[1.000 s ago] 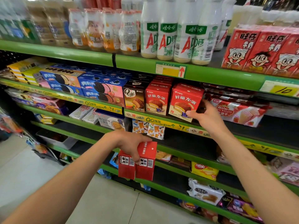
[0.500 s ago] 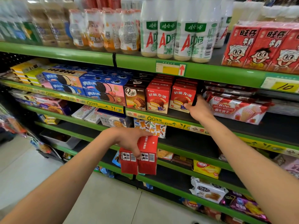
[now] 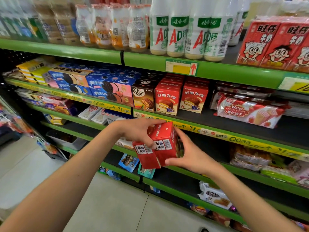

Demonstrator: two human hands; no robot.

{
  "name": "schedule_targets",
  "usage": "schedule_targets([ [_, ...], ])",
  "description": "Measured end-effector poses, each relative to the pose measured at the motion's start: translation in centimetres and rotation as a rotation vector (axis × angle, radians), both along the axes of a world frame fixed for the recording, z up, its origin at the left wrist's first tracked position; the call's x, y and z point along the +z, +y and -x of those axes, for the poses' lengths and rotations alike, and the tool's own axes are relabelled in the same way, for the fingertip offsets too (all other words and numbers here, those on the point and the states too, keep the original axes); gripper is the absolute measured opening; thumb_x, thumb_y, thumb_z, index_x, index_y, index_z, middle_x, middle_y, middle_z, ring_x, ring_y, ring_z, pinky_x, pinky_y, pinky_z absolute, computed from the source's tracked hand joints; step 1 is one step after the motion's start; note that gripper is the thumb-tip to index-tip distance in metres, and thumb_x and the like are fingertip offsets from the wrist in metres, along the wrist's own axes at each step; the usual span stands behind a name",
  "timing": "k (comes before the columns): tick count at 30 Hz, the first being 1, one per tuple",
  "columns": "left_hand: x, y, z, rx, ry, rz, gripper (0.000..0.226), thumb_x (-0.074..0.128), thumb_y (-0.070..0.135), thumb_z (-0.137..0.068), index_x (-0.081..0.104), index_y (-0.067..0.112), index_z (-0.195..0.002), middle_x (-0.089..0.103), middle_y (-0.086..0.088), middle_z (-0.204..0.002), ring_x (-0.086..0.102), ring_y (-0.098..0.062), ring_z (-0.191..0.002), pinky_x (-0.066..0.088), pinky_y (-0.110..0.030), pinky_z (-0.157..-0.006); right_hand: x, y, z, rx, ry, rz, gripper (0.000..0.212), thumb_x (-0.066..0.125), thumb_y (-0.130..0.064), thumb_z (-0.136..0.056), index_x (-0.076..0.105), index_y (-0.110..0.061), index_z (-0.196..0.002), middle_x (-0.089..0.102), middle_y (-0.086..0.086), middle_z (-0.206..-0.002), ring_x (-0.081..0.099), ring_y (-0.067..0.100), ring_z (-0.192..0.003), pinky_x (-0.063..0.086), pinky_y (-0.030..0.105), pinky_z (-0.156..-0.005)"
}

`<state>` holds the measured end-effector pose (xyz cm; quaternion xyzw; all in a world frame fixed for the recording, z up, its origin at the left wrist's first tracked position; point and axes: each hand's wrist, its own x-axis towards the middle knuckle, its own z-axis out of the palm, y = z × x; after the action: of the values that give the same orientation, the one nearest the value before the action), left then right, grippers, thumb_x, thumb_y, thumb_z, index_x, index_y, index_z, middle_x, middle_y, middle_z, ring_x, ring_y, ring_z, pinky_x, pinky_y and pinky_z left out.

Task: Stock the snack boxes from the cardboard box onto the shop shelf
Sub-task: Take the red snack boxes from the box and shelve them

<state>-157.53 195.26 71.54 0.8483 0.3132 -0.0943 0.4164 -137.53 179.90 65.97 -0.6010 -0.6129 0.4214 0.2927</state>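
Green shelf (image 3: 217,72) w/ several tiers fills most of my view, grey floor (image 3: 108,206) below. Top tier: white AD bottles (image 3: 187,36) in a row, red milk cartons (image 3: 274,42) to their right, blurry shrink-wrapped drinks (image 3: 107,25) to the left. Next tier down, left to right: yellow boxes (image 3: 31,71), blue Oreo boxes (image 3: 108,86) stacked 2 high, a brown pie box (image 3: 143,97), then 2 rows of red pie boxes (image 3: 181,97) standing upright side by side at the front edge w/ more behind, then strawberry wafer packs (image 3: 249,111) lying flat. Lower tiers hold assorted bags & packs, too blurry to name.

In front of the shelf, below the red pie rows, I hold 2 red boxes (image 3: 157,146) side by side, tilted, barcodes facing me. My left hand (image 3: 138,133) comes over them from the top left, fingers wrapped down across the barcode side, clamped on both. My right hand (image 3: 190,154) cups the right-hand box from the right & below, thumb under its lower corner, fingers against its far side, so it grips too. The cardboard box isn't in frame.
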Motion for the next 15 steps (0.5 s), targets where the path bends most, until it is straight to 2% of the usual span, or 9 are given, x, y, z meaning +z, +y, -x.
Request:
schedule_targets([
  [3, 0.1, 0.2, 0.3, -0.031, -0.043, 0.049, 0.098, 0.085, 0.038, -0.069, 0.022, 0.054, -0.143, 0.045, 0.018, -0.131, 0.056, -0.009, -0.115, 0.057, -0.032, -0.089, -0.4, -0.4, -0.9, -0.031, 0.295, 0.038, 0.109, 0.085, -0.054, -0.060, 0.018, -0.049, -0.146, 0.039, -0.034, -0.130, 0.049, -0.022, -0.109, 0.047, 0.004, -0.075],
  [5, 0.0, 0.4, 0.9, -0.009, -0.117, 0.120, 0.098, 0.085, 0.034, -0.070, 0.024, 0.054, -0.144, 0.045, 0.012, -0.136, 0.053, -0.012, -0.121, 0.055, -0.038, -0.093, -0.2, -0.5, -1.7, -0.057, 0.465, 0.063, 0.096, 0.084, -0.047, -0.063, 0.034, -0.036, -0.144, 0.054, -0.019, -0.131, 0.057, -0.006, -0.114, 0.052, 0.015, -0.082],
  [7, -0.1, 0.5, 1.3, 0.012, -0.201, 0.175, 0.096, 0.085, 0.031, -0.070, 0.028, 0.053, -0.144, 0.046, 0.009, -0.140, 0.052, -0.013, -0.125, 0.053, -0.043, -0.097, -0.3, -0.8, -2.0, -0.055, 0.490, 0.044, 0.093, 0.087, -0.042, -0.062, 0.039, -0.035, -0.141, 0.060, -0.011, -0.129, 0.060, 0.009, -0.117, 0.054, 0.027, -0.088],
  [10, 0.2, 0.5, 1.6, -0.011, -0.233, 0.205, 0.096, 0.084, 0.030, -0.068, 0.029, 0.052, -0.144, 0.046, 0.011, -0.141, 0.049, -0.011, -0.128, 0.050, -0.045, -0.100, -0.3, -0.9, -1.6, -0.074, 0.475, 0.037, 0.097, 0.092, -0.041, -0.056, 0.040, -0.037, -0.138, 0.058, -0.007, -0.130, 0.061, 0.017, -0.118, 0.052, 0.038, -0.095],
  [13, 0.4, 0.4, 1.7, -0.055, -0.222, 0.225, 0.095, 0.083, 0.024, -0.070, 0.030, 0.051, -0.144, 0.045, 0.014, -0.141, 0.048, -0.007, -0.129, 0.049, -0.043, -0.102, -0.4, -0.5, -1.1, -0.113, 0.679, 0.133, 0.094, 0.094, -0.043, -0.052, 0.045, -0.025, -0.129, 0.066, 0.005, -0.122, 0.066, 0.025, -0.110, 0.056, 0.040, -0.087],
  [15, 0.6, 0.4, 1.5, -0.071, -0.205, 0.249, 0.094, 0.083, 0.022, -0.071, 0.031, 0.054, -0.143, 0.045, 0.018, -0.140, 0.047, -0.003, -0.128, 0.050, -0.038, -0.100, -0.5, -0.3, -1.1, -0.097, 0.789, 0.250, 0.092, 0.094, -0.036, -0.053, 0.043, -0.018, -0.128, 0.069, 0.010, -0.117, 0.067, 0.030, -0.108, 0.056, 0.041, -0.086],
])
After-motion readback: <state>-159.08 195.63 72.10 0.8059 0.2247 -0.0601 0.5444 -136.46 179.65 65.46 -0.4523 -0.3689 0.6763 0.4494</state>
